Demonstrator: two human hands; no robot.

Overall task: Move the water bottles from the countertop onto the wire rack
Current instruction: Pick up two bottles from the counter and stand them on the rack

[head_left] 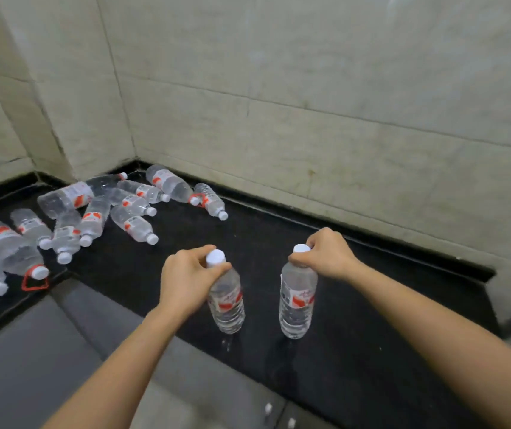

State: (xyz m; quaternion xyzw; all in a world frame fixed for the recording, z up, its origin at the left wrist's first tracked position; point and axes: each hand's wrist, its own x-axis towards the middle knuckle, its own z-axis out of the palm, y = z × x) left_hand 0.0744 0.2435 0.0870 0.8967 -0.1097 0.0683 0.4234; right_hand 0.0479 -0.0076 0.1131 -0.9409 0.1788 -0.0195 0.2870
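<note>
Two pale tiled walls [309, 88] meet in a corner behind the shiny black tabletop [356, 351]. Many clear plastic bottles [93, 212] with white caps lie tipped over at the far left. The left hand [186, 280] pinches the neck of one upright bottle [227, 301]. The right hand [328, 255] pinches the cap of another upright bottle [297, 301] nearby.

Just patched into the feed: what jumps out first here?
Two hands front and centre: the left hand and right hand each grip an upright water bottle by the neck, left bottle, right bottle, above the black countertop. Behind, at far left, a heap of bottles lies on its side.
</note>
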